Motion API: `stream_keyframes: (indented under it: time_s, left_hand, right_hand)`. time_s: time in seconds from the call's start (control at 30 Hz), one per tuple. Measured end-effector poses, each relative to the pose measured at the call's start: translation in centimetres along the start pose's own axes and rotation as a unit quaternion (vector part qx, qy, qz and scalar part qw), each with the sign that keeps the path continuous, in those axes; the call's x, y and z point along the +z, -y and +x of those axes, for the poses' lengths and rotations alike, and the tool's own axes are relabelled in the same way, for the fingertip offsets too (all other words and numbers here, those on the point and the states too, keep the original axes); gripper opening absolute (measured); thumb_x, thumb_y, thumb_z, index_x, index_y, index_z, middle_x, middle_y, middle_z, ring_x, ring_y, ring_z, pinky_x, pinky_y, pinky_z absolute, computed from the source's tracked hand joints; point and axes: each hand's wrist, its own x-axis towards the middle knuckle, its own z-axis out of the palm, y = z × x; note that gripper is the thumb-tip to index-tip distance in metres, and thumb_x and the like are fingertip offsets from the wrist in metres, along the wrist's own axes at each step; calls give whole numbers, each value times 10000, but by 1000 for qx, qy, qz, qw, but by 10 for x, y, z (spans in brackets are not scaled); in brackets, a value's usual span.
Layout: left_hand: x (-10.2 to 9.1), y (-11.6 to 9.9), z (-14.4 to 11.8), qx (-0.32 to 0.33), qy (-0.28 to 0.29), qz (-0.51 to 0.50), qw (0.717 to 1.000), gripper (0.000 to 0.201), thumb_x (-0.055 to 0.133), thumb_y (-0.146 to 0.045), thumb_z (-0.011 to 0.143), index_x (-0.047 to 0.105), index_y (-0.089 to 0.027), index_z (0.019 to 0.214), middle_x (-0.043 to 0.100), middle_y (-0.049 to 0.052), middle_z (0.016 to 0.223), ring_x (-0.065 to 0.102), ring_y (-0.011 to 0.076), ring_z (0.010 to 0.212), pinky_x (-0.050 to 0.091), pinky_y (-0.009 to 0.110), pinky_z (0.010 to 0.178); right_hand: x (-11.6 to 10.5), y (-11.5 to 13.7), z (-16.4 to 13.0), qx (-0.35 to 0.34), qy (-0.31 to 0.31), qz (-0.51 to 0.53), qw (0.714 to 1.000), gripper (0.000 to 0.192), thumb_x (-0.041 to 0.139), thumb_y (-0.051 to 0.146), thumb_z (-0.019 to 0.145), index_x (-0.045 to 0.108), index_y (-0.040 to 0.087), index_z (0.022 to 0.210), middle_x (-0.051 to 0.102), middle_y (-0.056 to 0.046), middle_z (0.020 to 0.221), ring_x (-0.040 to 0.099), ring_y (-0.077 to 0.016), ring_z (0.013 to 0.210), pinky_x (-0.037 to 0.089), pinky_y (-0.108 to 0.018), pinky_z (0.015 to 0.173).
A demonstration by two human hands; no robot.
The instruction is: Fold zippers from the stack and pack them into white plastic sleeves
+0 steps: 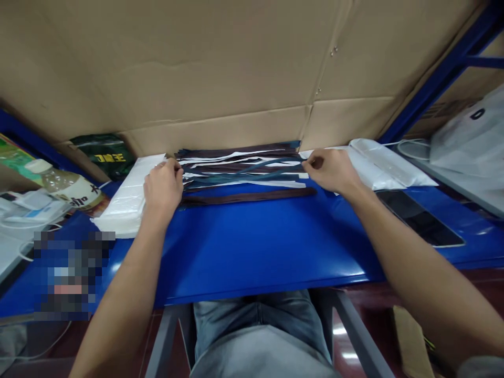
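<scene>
Long, narrow fabric-like strips (252, 198) in dark brown, dark teal and white lie side by side across the table, some crossing. At their left ends, my left hand (164, 181) is closed, with its fingertips pinched on a strip; which colour is hidden. My right hand (333, 167) is at the right ends, thumb and forefinger pinched on the tip of a dark teal strip (271, 164). That strip runs slantwise over the others toward my left hand. A brown strip lies apart, nearest me.
White folded plastic (128, 197) lies left of the strips, beside a bottle (71, 184) and a dark green packet (104, 156). Clear plastic bags (388, 163) and a phone (419, 218) lie on the right. A cardboard wall (220, 63) stands behind the blue table (252, 252).
</scene>
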Motion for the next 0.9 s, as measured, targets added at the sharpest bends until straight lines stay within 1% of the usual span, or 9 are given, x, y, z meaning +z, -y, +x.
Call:
stream_keyframes:
  time_s: [0.07,0.13,0.2,0.27,0.37,0.47,0.63,0.8,0.9]
  left_hand:
    - [4,-18,-5,11,-63,3,998,340,622,-362,1064,682,-207,1360,691,199,1406,633,422,1334,512,570,1111]
    - [11,-42,-12,48,-72,-46,995,293,670,-377,1049,698,-212,1291,740,161,1312,702,338,1197,568,478,1033]
    - [20,-67,-22,82,-12,-108,991,207,682,-421,1055,729,-225,1102,793,96,1025,739,260,934,590,404,864]
    - [29,-90,-33,115,79,-148,979,264,714,-482,1043,742,-239,946,787,57,843,727,230,773,558,370,732]
    - [39,-111,-47,157,140,-154,965,267,750,-512,1027,791,-257,959,821,50,882,737,222,742,502,351,660]
    - [45,-117,-53,177,156,-133,963,225,723,-477,1063,812,-271,1059,833,57,970,743,222,764,460,343,639]
    - [49,-115,-55,197,163,-156,954,216,607,-351,1131,795,-257,1084,803,59,936,737,224,816,477,353,700]
    - [40,-114,-50,190,127,-152,962,210,614,-353,1096,795,-265,1035,785,34,850,687,210,722,430,349,644]
    - [26,-98,-37,158,92,-113,977,191,658,-355,1034,806,-252,969,799,44,835,695,224,703,454,361,650]
  right_hand:
    - [5,11,-5,-11,50,64,997,211,694,397,963,746,252,819,790,-74,819,761,-287,801,577,-454,803]
    - [12,24,-11,-22,105,136,985,159,725,390,945,777,252,886,815,-62,864,785,-277,821,604,-438,806]
    - [19,38,-18,-29,143,203,968,125,743,369,931,775,250,953,834,-60,907,805,-276,836,633,-433,810]
    - [25,54,-26,-33,164,254,952,150,757,387,936,757,257,1011,843,-60,924,818,-284,846,655,-441,813]
    - [31,75,-37,-52,178,294,938,187,762,435,963,729,271,1046,848,-57,942,829,-297,893,667,-465,869]
    - [32,88,-44,-76,187,302,932,178,748,434,990,711,280,1070,849,-49,966,833,-300,938,662,-477,922]
    - [32,91,-46,-92,191,305,928,214,748,456,989,711,286,1113,854,-47,1015,839,-302,992,651,-479,966]
    - [24,95,-43,-58,168,298,938,216,760,476,973,718,283,1059,855,-52,965,838,-308,949,655,-446,864]
    - [11,83,-34,-24,152,253,955,223,783,457,945,736,277,1067,854,-63,955,826,-302,879,638,-417,776]
